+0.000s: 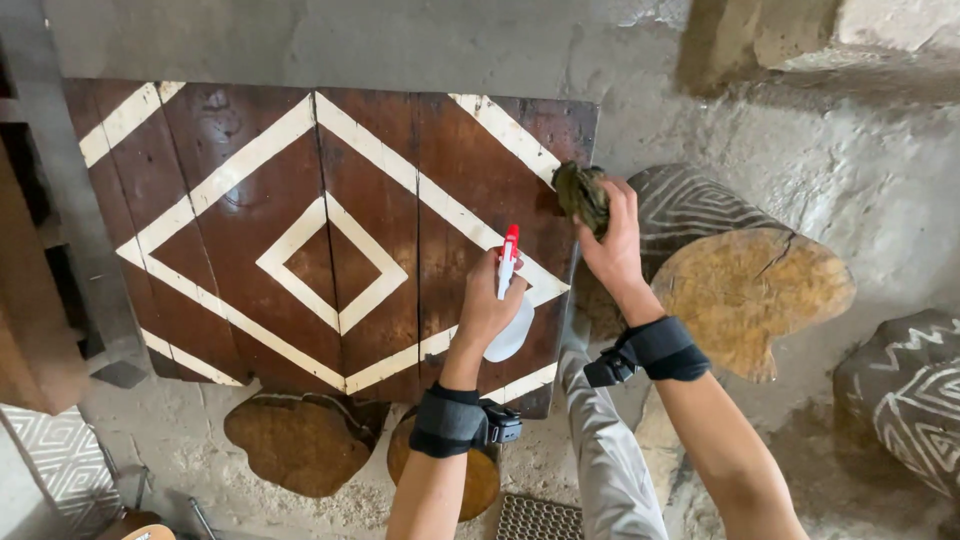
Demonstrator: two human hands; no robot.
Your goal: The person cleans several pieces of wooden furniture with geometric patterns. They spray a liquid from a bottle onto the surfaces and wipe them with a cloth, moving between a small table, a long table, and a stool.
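Note:
A dark brown wooden tabletop (pixel 250 200) painted with cream diamond lines lies below me. My left hand (pixel 487 305) grips a white spray bottle (pixel 512 330) with a red nozzle, held over the table's right part. My right hand (pixel 615 235) clutches a dark green crumpled cloth (pixel 582 195) at the table's right edge, near the far corner. Both wrists wear black bands.
A carved log stool (pixel 745 290) with white line patterns stands right of the table, and another (pixel 905 395) sits at the far right. Round wooden stumps (pixel 295 440) show under the table's near edge. A stone wall (pixel 400 40) runs behind. My grey trouser leg (pixel 605 450) is between my arms.

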